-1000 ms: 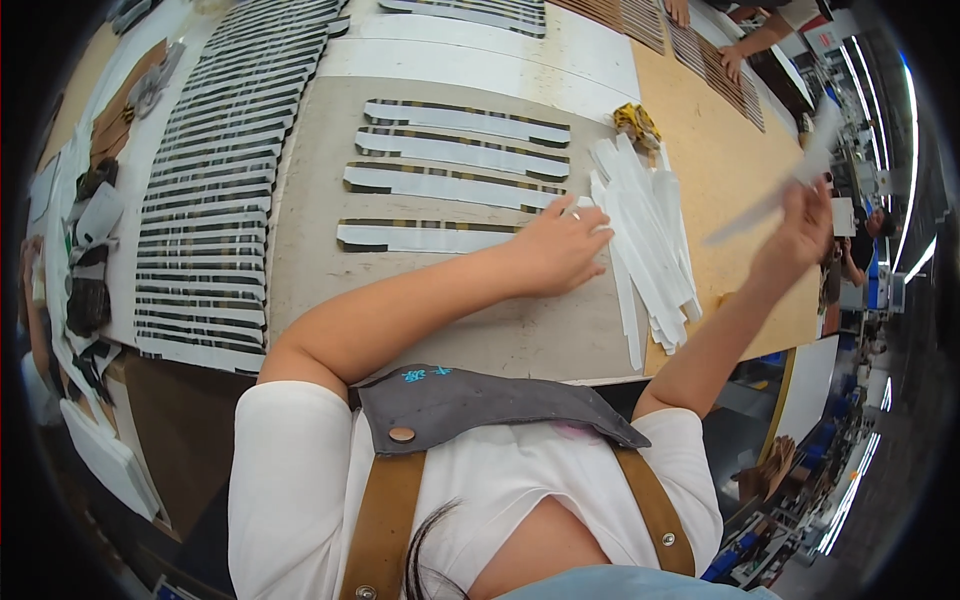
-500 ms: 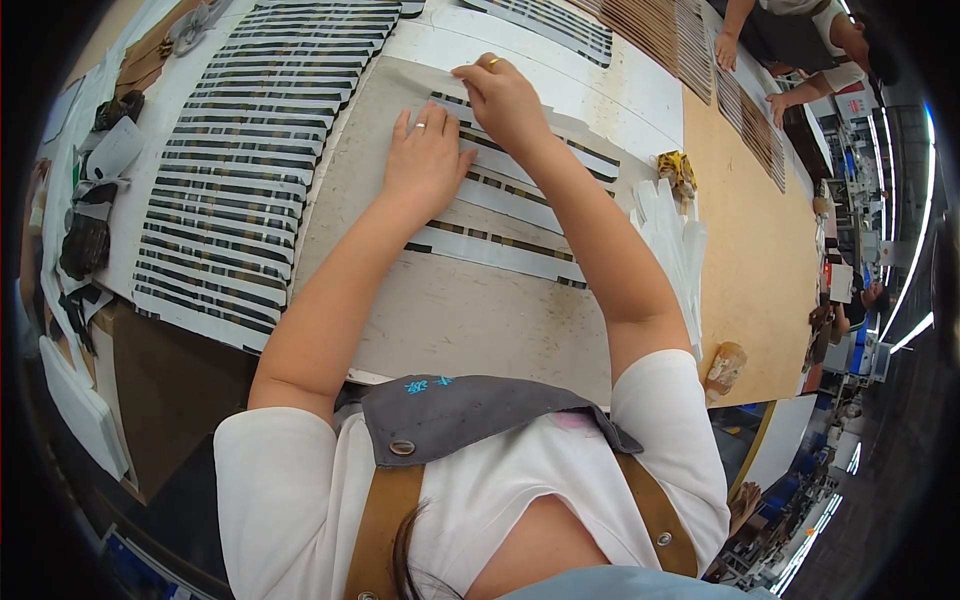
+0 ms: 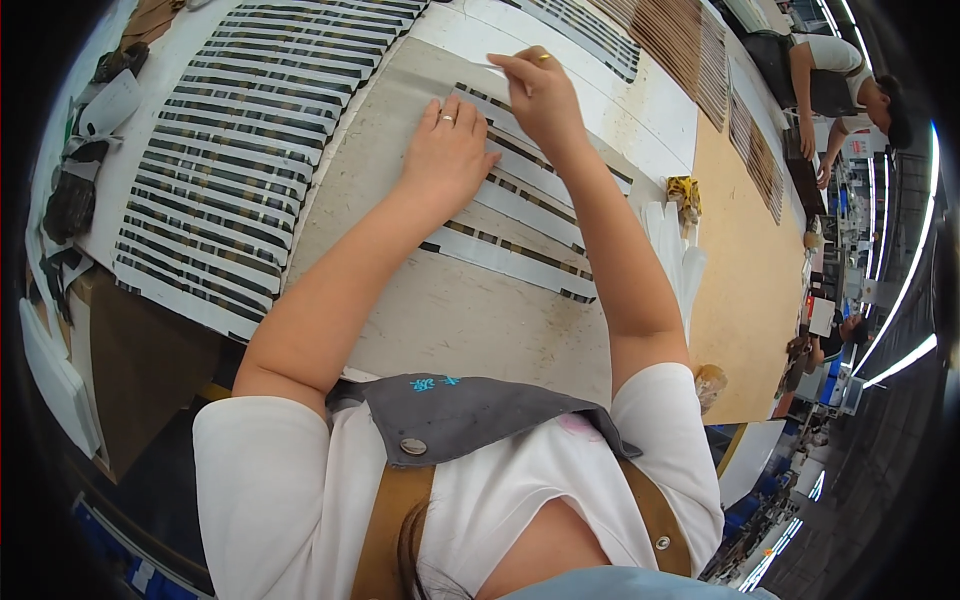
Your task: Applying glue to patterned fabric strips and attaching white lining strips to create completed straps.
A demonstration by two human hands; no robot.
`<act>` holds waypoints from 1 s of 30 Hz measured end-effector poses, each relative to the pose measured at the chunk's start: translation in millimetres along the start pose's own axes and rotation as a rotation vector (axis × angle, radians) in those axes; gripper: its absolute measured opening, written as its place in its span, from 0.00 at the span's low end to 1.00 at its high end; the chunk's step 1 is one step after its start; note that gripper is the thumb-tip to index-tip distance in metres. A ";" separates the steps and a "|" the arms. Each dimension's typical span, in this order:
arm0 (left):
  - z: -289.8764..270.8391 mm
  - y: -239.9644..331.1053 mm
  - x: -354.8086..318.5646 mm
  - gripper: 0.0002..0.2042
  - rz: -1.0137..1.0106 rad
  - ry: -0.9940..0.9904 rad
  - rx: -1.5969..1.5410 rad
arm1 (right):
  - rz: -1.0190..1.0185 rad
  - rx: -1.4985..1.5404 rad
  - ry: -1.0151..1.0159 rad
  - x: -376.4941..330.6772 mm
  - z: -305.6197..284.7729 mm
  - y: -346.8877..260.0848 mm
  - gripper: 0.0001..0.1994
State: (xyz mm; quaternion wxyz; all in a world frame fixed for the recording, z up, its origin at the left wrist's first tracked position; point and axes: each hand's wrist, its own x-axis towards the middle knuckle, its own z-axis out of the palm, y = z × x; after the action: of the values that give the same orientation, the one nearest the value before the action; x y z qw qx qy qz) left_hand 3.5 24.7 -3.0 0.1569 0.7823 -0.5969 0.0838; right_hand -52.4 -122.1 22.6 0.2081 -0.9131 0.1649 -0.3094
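Note:
Several flat strips [image 3: 520,265], white with dark and brown patterned bands, lie in spaced rows on a grey board [image 3: 450,330] in front of me. My left hand [image 3: 450,150] rests with fingers stretched out over the left ends of the upper strips, pressing on them. My right hand [image 3: 540,95] is raised above the far strip, thumb and forefinger pinched. A thin whitish sliver, like a strip of paper, shows at those fingertips. Most of its length is hard to make out.
Long rows of similar banded strips [image 3: 230,180] cover the left side, with another set [image 3: 585,35] at the far side. A pile of white strips [image 3: 685,265] and a yellow-black bundle [image 3: 684,195] sit at right. Brown strips [image 3: 660,50] lie beyond, where another person [image 3: 830,80] stands.
My right hand has lifted off the far strip and moved slightly right, with the whitish sliver now showing at its fingertips. My left hand stays on the strips; the whole view has shifted a little.

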 end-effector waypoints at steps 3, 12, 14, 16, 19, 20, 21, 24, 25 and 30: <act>-3.1 1.5 2.4 0.22 -0.014 -0.054 -0.010 | -0.268 -0.177 -0.166 -7.0 16.9 -4.7 0.12; -1.4 1.1 0.9 0.21 -0.024 -0.053 0.001 | -0.241 -0.441 -0.299 -34.8 -32.7 12.4 0.14; 3.1 -0.7 -1.3 0.21 -0.010 -0.028 0.009 | -0.106 -0.492 -0.327 -47.0 -58.6 23.1 0.14; 1.0 -1.2 -1.8 0.20 -0.017 -0.043 -0.007 | 0.045 -0.480 -0.261 -61.4 -93.9 35.2 0.15; -5.4 0.4 1.1 0.20 -0.024 -0.061 -0.063 | 0.182 -0.493 0.021 -94.6 -161.2 33.3 0.16; -4.4 -1.4 0.0 0.20 -0.010 -0.066 -0.058 | 0.236 -0.545 0.075 -107.2 -181.3 29.1 0.16; -3.1 -4.1 -2.1 0.20 -0.023 -0.021 -0.092 | 0.309 -0.605 0.085 -115.8 -199.4 16.8 0.15; -7.6 -5.8 1.5 0.20 -0.027 -0.007 -0.143 | 0.446 -0.832 0.067 -156.9 -234.8 12.1 0.15; -10.2 -5.5 4.0 0.20 -0.046 -0.031 -0.160 | 0.470 -0.832 0.082 -168.9 -234.9 10.6 0.15; -13.0 -2.8 24.1 0.19 0.011 -0.025 -0.127 | 0.309 -0.732 0.134 -183.1 -205.1 8.8 0.17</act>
State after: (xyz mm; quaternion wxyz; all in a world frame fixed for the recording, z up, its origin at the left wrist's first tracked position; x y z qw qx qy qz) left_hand 13.5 8.0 16.5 0.1982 0.7684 -0.6073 0.0370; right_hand -321.9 -108.0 75.5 -0.0982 -0.8692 0.4126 -0.2544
